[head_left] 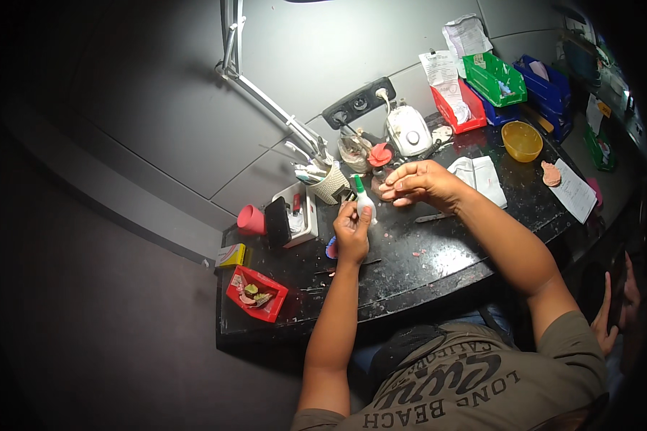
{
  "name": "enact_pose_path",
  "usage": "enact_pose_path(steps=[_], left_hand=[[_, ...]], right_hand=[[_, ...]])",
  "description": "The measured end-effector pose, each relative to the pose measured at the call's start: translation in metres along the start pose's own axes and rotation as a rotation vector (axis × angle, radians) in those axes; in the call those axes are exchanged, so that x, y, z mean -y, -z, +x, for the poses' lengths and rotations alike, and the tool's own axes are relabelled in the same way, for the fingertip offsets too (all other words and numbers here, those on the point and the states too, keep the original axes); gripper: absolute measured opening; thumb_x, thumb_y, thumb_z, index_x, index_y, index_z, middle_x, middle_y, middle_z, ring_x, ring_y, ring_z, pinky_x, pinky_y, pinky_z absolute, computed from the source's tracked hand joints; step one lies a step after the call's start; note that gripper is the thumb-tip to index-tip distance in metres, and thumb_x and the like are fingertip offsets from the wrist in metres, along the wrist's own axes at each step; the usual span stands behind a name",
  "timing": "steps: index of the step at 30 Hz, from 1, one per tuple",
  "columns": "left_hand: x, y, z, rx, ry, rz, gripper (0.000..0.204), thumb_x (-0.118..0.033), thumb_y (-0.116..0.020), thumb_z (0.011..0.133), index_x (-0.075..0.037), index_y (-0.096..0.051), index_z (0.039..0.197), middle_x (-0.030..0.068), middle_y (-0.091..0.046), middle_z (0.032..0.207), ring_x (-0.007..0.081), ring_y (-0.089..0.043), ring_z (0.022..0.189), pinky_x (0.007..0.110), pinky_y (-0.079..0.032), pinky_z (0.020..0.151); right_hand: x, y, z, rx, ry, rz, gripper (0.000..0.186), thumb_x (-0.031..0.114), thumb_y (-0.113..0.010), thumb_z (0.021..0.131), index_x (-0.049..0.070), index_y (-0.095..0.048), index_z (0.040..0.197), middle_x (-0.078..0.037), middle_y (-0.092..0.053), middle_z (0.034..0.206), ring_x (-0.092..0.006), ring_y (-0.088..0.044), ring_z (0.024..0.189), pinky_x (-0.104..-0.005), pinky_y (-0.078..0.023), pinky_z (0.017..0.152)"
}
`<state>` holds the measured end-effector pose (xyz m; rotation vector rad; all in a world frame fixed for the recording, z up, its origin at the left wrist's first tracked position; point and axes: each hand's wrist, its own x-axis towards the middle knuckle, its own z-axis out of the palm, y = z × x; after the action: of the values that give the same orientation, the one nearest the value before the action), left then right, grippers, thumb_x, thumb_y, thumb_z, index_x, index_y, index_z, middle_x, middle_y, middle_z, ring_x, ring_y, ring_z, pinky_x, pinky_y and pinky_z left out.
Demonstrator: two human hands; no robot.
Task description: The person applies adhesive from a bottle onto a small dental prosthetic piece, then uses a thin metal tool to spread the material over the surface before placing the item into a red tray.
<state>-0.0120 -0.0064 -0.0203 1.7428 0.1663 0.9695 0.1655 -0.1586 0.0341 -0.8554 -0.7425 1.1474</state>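
Note:
My left hand [351,234] is closed around a small white squeeze bottle [366,208] with a green pointed tip [359,184], held upright above the black worktop [402,276]. Just right of the bottle is my right hand [425,186], raised with fingers stretched toward it and slightly parted; nothing shows in them. Below my left hand, and partly hidden by it, lies a small blue-rimmed pink piece [331,248]. A thin dark tool [371,261] lies by my left wrist. Under my right hand is a slim metal tool [431,218].
A tool cup [331,188], a white box [307,223], a pink cup [251,220] and a red bin [257,294] stand left. Behind are a white device [408,131] and a lamp arm [269,104]. Right are a yellow bowl [521,141], bins [494,77] and another person's hand [605,316].

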Motion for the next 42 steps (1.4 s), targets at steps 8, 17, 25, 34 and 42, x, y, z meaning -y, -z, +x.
enact_pose_path(steps=[8, 17, 25, 34, 42], left_hand=[[0.006, 0.003, -0.002, -0.004, 0.135, -0.081, 0.019, -0.015, -0.068, 0.094, 0.002, -0.064, 0.086, -0.0018, -0.041, 0.083, 0.0083, -0.037, 0.077, 0.023, -0.031, 0.071], [0.003, -0.003, -0.005, 0.059, 0.118, -0.054, 0.016, -0.013, -0.069, 0.092, 0.002, -0.067, 0.091, -0.0020, -0.046, 0.085, 0.0076, -0.038, 0.078, 0.023, -0.031, 0.071], [0.001, -0.006, -0.005, 0.101, 0.137, -0.038, 0.016, -0.014, -0.069, 0.093, 0.002, -0.068, 0.092, -0.0021, -0.046, 0.085, 0.0069, -0.039, 0.077, 0.022, -0.033, 0.069], [0.008, -0.001, -0.005, 0.152, 0.083, 0.030, 0.016, -0.015, -0.067, 0.095, 0.000, -0.065, 0.092, -0.0054, -0.040, 0.085, 0.0024, -0.037, 0.071, 0.018, -0.029, 0.058], [0.007, -0.002, -0.004, 0.168, 0.097, 0.043, 0.017, -0.016, -0.067, 0.095, 0.001, -0.065, 0.092, -0.0052, -0.040, 0.085, 0.0033, -0.037, 0.073, 0.019, -0.030, 0.061]], right_hand=[[-0.001, 0.002, 0.000, 0.038, 0.049, 0.074, 0.027, -0.006, -0.065, 0.082, -0.005, -0.060, 0.109, -0.019, -0.065, 0.118, -0.0265, -0.067, 0.110, -0.0371, -0.058, 0.093], [0.000, 0.005, 0.001, -0.014, 0.000, 0.030, 0.032, -0.009, -0.066, 0.080, -0.006, -0.060, 0.111, -0.017, -0.061, 0.126, -0.0254, -0.066, 0.110, -0.0359, -0.059, 0.090], [-0.001, 0.008, 0.002, -0.001, -0.007, 0.041, 0.035, -0.011, -0.071, 0.076, -0.006, -0.061, 0.109, -0.018, -0.060, 0.128, -0.0251, -0.066, 0.111, -0.0351, -0.060, 0.089], [0.002, 0.000, 0.000, -0.046, -0.015, -0.021, 0.029, 0.000, -0.075, 0.080, -0.003, -0.064, 0.106, -0.014, -0.064, 0.121, -0.0216, -0.067, 0.105, -0.0312, -0.059, 0.086], [-0.004, 0.008, 0.005, -0.031, 0.007, -0.037, 0.026, 0.001, -0.075, 0.081, -0.002, -0.065, 0.105, -0.015, -0.064, 0.121, -0.0191, -0.068, 0.100, -0.0299, -0.059, 0.082]])
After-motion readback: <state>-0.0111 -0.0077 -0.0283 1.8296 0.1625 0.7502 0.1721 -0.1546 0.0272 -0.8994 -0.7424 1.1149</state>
